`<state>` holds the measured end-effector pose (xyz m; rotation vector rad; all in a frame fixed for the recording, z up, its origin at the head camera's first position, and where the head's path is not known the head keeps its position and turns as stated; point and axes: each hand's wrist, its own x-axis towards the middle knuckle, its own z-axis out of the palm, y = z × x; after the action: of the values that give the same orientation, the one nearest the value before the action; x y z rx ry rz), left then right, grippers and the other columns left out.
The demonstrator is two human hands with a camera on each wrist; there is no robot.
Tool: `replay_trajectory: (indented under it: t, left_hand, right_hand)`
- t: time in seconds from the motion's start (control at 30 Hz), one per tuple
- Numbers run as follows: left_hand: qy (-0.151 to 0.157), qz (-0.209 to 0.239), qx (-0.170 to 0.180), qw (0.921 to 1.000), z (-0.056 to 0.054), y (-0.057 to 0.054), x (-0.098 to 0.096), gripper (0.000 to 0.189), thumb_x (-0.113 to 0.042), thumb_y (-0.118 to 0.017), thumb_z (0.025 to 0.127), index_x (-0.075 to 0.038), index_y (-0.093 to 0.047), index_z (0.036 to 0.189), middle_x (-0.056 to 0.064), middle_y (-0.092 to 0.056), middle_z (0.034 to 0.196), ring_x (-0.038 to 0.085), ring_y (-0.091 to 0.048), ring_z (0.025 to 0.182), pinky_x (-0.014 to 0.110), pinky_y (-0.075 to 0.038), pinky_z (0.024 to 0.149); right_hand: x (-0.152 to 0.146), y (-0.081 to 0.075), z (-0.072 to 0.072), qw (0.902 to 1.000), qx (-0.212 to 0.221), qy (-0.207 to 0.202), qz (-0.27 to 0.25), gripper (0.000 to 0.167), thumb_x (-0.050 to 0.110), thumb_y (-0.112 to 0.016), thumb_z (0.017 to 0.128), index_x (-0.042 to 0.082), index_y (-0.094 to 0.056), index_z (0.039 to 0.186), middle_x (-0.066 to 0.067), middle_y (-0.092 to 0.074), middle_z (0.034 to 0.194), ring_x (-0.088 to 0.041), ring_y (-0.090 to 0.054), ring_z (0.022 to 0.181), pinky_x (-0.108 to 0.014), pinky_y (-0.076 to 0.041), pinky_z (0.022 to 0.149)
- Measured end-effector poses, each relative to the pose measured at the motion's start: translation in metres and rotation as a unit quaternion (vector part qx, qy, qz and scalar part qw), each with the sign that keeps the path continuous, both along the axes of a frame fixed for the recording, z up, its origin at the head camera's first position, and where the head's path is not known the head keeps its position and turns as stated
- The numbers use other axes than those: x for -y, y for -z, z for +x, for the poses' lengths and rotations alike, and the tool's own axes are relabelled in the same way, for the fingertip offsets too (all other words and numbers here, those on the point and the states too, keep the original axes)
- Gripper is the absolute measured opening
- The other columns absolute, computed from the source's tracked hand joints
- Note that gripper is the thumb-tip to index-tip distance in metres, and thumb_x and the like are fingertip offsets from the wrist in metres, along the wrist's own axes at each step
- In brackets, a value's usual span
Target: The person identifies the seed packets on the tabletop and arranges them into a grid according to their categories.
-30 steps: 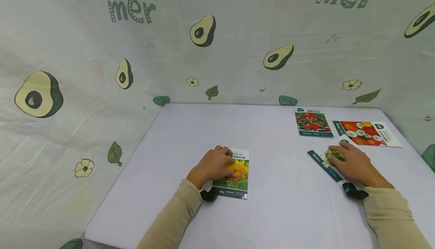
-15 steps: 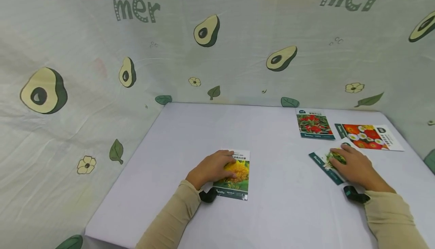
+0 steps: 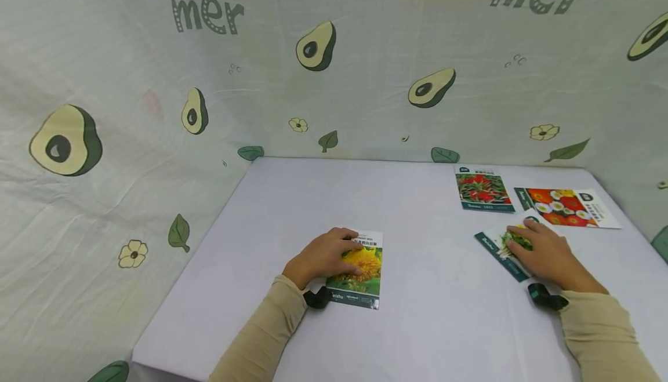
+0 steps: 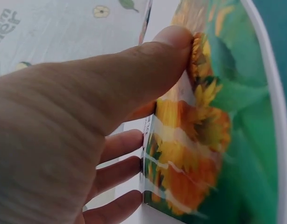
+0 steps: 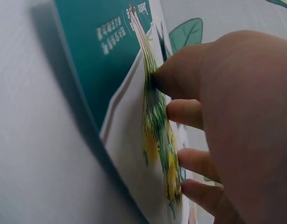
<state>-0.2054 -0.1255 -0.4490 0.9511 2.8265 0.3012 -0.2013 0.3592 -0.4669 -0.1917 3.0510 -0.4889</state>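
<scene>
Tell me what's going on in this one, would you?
A person has both hands on picture packets at a white table. The left hand rests on the yellow-flower packet, and the right hand rests on the slanted packet with a green plant. Both packets appear to lie on the table. The red-flower packet and the mixed-flower packet lie farther back on the right, with neither hand on them.

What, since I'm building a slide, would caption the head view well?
Left grip on yellow flower packet, right grip on green plant packet; red flower packet and mixed flower packet beyond.
</scene>
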Motion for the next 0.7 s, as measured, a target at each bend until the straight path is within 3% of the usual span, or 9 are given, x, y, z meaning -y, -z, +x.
replay_trajectory:
  t: [0.23, 0.47, 0.7]
  left_hand:
    - [-0.010, 0.004, 0.032, 0.9994, 0.0006, -0.0013, 0.0020, 0.071, -0.060, -0.075, 0.082, -0.028, -0.059, 0.143, -0.002, -0.042, 0.154, 0.020, -0.040, 0.139, 0.040, -0.040, 0.109]
    - [-0.012, -0.008, 0.032, 0.9994, 0.0024, -0.0031, 0.0032, 0.077, -0.062, -0.076, 0.079, -0.029, -0.056, 0.145, -0.003, -0.039, 0.157, 0.020, -0.036, 0.143, 0.040, -0.039, 0.111]
    - [-0.008, -0.015, 0.034, 0.9993, 0.0042, -0.0028, 0.0017, 0.079, -0.062, -0.077, 0.079, -0.026, -0.056, 0.145, -0.003, -0.038, 0.158, 0.018, -0.034, 0.144, 0.038, -0.036, 0.113]
  right_hand:
    - [-0.0007, -0.0023, -0.0003, 0.9998, 0.018, 0.009, 0.005, 0.063, 0.046, -0.048, 0.103, -0.005, -0.049, 0.141, -0.044, -0.026, 0.145, -0.067, -0.022, 0.129, -0.088, -0.011, 0.091]
    - [0.0011, -0.0016, -0.0002, 0.9995, 0.023, 0.019, -0.003, 0.067, 0.050, -0.048, 0.102, -0.005, -0.048, 0.141, -0.046, -0.021, 0.144, -0.068, -0.020, 0.129, -0.088, -0.010, 0.092]
    - [0.0022, -0.0008, 0.0026, 0.9998, -0.001, 0.017, -0.007, 0.062, 0.046, -0.050, 0.102, -0.005, -0.051, 0.138, -0.052, -0.021, 0.139, -0.071, -0.020, 0.125, -0.085, -0.014, 0.095]
